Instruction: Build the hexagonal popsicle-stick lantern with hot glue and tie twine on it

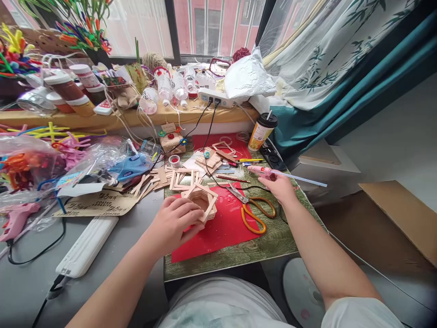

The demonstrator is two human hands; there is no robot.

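A stacked holder of wooden sticks [209,203] with an open middle stands on a red sheet [227,232]. My left hand [179,218] is closed around the left and near side of this holder. At the right, my right hand [278,184] grips a pink glue gun [265,171], with a long clear glue stick [303,178] jutting from its back to the right. The nozzle points left, over the far part of the red sheet. Between the hands lie scissors with orange handles [256,210], blades apart.
Behind the holder are loose stick frames [184,179] and a small stick stack [209,161]. A lidded cup [262,132] stands at the back right. Plastic bags, a blue glove-like packet [131,166], a power strip [87,246] and another pink glue gun [19,219] lie left.
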